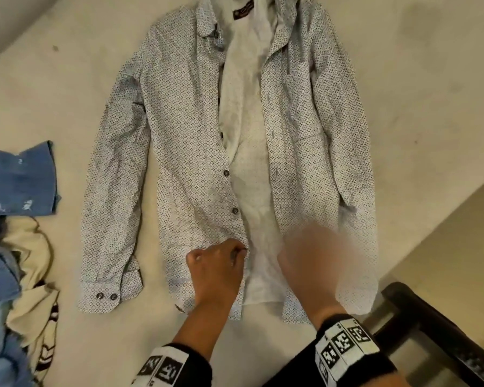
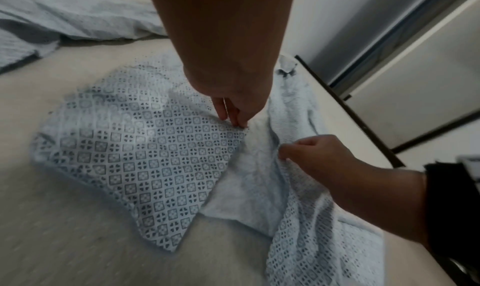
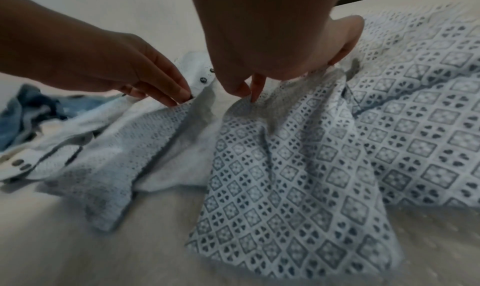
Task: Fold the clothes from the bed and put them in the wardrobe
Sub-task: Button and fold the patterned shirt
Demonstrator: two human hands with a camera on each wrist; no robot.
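A white long-sleeved shirt (image 1: 185, 129) with a small dark diamond print lies face up and unbuttoned on the cream bed sheet (image 1: 430, 79), collar at the far end. My left hand (image 1: 221, 258) pinches the button edge of the shirt's left front panel (image 2: 145, 150) near the hem. My right hand (image 1: 313, 255), blurred in the head view, pinches the edge of the right front panel (image 3: 311, 157) and lifts it slightly. In the right wrist view both hands (image 3: 249, 91) hold the two panel edges a short way apart, with the plain inner back (image 3: 187, 163) showing between them.
A heap of blue denim (image 1: 14, 180) and a cream garment with dark stripes (image 1: 31, 291) lies at the bed's left. The dark bed frame (image 1: 430, 325) and the floor (image 1: 458, 241) are at the lower right. A grey blanket (image 2: 64, 13) lies beyond the shirt.
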